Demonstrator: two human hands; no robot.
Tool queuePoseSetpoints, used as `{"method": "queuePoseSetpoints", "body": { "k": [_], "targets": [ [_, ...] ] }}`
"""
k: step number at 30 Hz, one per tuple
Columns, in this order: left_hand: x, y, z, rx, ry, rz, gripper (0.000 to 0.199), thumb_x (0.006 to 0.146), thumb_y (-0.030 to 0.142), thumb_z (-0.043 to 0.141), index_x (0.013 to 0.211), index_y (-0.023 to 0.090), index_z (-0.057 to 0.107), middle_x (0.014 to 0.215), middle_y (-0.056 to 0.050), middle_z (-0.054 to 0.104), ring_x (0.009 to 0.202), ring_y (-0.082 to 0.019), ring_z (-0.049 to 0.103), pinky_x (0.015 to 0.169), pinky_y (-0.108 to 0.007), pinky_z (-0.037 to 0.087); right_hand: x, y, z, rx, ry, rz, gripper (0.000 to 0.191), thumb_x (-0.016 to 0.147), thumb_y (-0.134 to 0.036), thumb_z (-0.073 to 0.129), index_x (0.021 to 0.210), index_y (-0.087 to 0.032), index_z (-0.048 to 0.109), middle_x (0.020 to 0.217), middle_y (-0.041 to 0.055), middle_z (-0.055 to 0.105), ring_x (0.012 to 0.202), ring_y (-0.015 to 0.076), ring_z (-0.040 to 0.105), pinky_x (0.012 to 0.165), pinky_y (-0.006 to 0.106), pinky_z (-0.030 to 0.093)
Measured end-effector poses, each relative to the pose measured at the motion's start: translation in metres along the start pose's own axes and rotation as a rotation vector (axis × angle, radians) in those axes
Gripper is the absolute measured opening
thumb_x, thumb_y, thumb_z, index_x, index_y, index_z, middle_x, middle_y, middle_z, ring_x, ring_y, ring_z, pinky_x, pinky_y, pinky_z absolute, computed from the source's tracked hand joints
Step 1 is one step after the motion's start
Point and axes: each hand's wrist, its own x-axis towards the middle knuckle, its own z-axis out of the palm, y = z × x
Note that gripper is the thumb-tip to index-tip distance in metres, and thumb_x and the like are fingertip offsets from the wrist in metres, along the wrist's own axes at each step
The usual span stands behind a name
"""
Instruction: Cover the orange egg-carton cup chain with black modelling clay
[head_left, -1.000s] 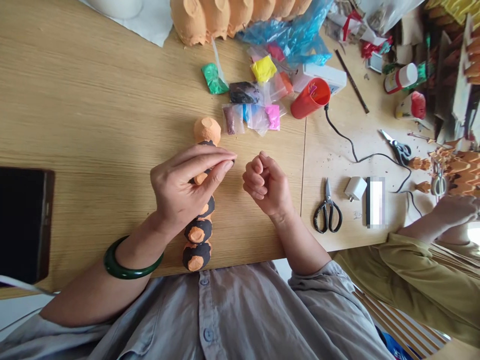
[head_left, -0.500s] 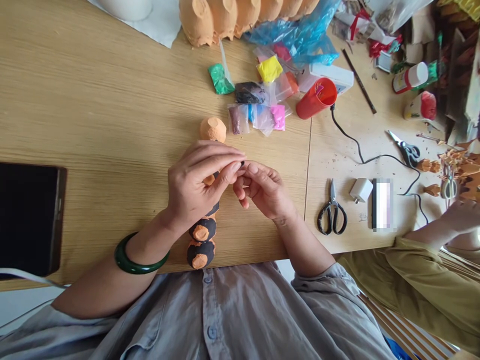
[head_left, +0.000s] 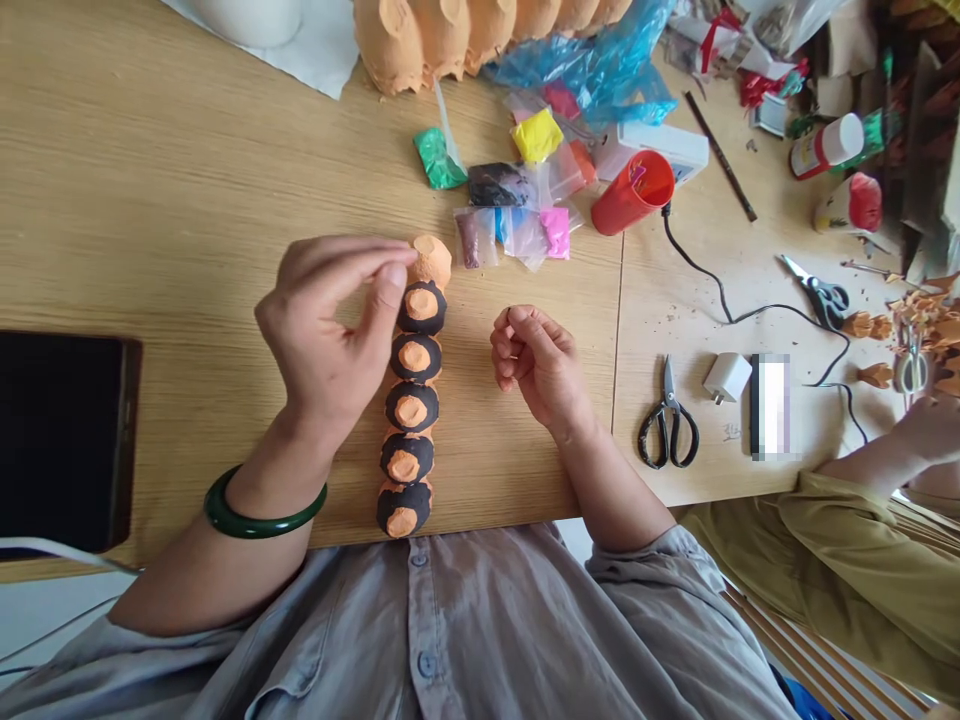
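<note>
A strip of orange, egg-carton-like bumps [head_left: 411, 411] runs from the table's front edge towards the far side. Several bumps have a black ring around an orange top, while the farthest bump [head_left: 433, 262] is plain orange. My left hand [head_left: 330, 320] hovers at the strip's left, its thumb and fingertips closed together beside that plain bump. Whether anything is pinched there I cannot make out. To the right of the strip, my right hand [head_left: 538, 360] is closed, with a small black bit [head_left: 511, 311] pinched between thumb and forefinger.
Small bags of coloured clay [head_left: 538, 136] lie beyond the strip, beside a red cup [head_left: 634, 192]. Black-handled scissors [head_left: 667, 425], a white charger plug [head_left: 727, 378] and a cable are at the right. A dark tablet [head_left: 64, 440] lies left. Another person's arm [head_left: 877, 450] is far right.
My hands have moved apart from each other. The left went left and up to the plain bump, uncovering the black-ringed bumps; the right drew slightly right, keeping a black bit.
</note>
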Motion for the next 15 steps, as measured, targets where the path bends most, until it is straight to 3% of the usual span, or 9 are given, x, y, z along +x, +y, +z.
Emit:
{"method": "queuePoseSetpoints", "body": {
  "k": [4, 10, 13, 15],
  "targets": [
    [-0.001, -0.016, 0.0, -0.048, -0.044, -0.164, 0.03, 0.107, 0.037, 0.068, 0.126, 0.018, 0.082, 0.128, -0.01, 0.08, 0.12, -0.022, 0.077, 0.097, -0.033, 0.066, 0.002, 0.002, -0.001, -0.058, -0.029, -0.02, 0.047, 0.083, -0.063, 0.092, 0.087, -0.02, 0.072, 0.069, -0.0062, 0.064, 0.052, 0.0066, 0.056, 0.044, 0.019, 0.051],
    [-0.008, -0.03, 0.003, 0.051, -0.215, -0.314, 0.062, 0.087, 0.051, 0.086, 0.137, 0.016, 0.078, 0.125, -0.013, 0.076, 0.085, -0.017, 0.074, 0.071, -0.029, 0.065, 0.007, 0.008, -0.001, -0.156, 0.016, -0.09, 0.053, 0.075, -0.064, 0.097, 0.085, -0.021, 0.068, 0.066, -0.0067, 0.066, 0.052, 0.0071, 0.058, 0.046, 0.02, 0.055],
    [-0.008, -0.029, 0.003, 0.048, -0.222, -0.341, 0.053, 0.089, 0.049, 0.082, 0.131, 0.015, 0.081, 0.121, -0.013, 0.078, 0.083, -0.017, 0.075, 0.069, -0.028, 0.064, 0.008, 0.011, -0.002, -0.183, 0.0, -0.11, 0.057, 0.074, -0.068, 0.097, 0.088, -0.021, 0.067, 0.069, -0.0054, 0.068, 0.054, 0.009, 0.062, 0.051, 0.023, 0.061],
    [-0.005, -0.025, 0.002, 0.008, -0.158, -0.301, 0.043, 0.093, 0.043, 0.078, 0.126, 0.015, 0.083, 0.119, -0.014, 0.078, 0.087, -0.019, 0.077, 0.073, -0.029, 0.066, 0.009, 0.013, -0.003, -0.191, -0.017, -0.123, 0.058, 0.074, -0.069, 0.096, 0.091, -0.021, 0.068, 0.07, -0.0052, 0.069, 0.056, 0.0099, 0.064, 0.055, 0.025, 0.063]
  ]
}}
